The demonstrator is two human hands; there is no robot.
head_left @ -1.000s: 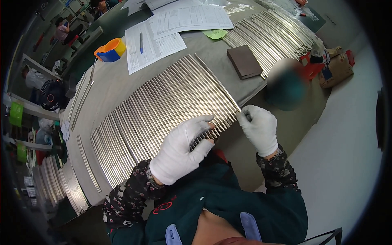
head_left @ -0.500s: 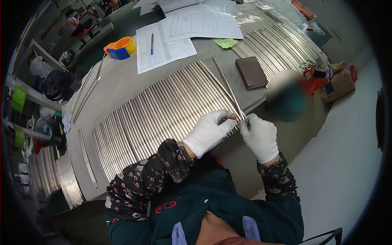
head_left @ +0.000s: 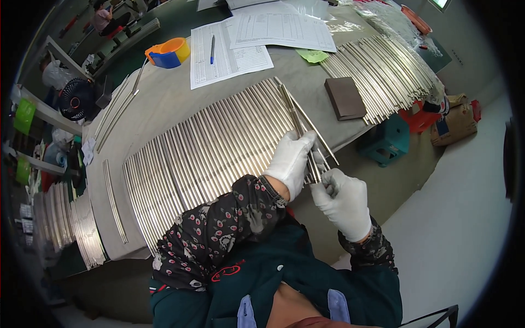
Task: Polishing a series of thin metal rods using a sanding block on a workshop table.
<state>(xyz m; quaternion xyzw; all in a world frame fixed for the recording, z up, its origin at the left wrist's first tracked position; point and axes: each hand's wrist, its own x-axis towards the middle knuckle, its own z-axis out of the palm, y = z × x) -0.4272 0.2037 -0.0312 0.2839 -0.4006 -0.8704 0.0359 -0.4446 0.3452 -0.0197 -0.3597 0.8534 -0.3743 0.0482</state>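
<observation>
My gloved left hand (head_left: pixel 293 163) is closed round a slim silver metal rod (head_left: pixel 296 117), which slants up and away from me over the right end of a row of similar rods (head_left: pixel 213 145). My gloved right hand (head_left: pixel 347 203) is at the near end of the held rod, its fingers curled in a pinch. Whatever lies between those fingertips is hidden. Just right of the held rod, another loose metal rod (head_left: pixel 324 143) lies at a slant, its near end reaching the table edge.
A dark brown block (head_left: pixel 345 98) lies right of the row, before a second pile of rods (head_left: pixel 383 74). Printed sheets (head_left: pixel 229 63) with a pen (head_left: pixel 212 50) and an orange-and-blue tape dispenser (head_left: pixel 168 53) are at the back. A teal stool (head_left: pixel 387 143) stands beyond the table's right edge.
My left hand has raised a rod and now grips it further along its length. My right hand has moved slightly down toward me, at the rod's near end. The view has shifted slightly.
</observation>
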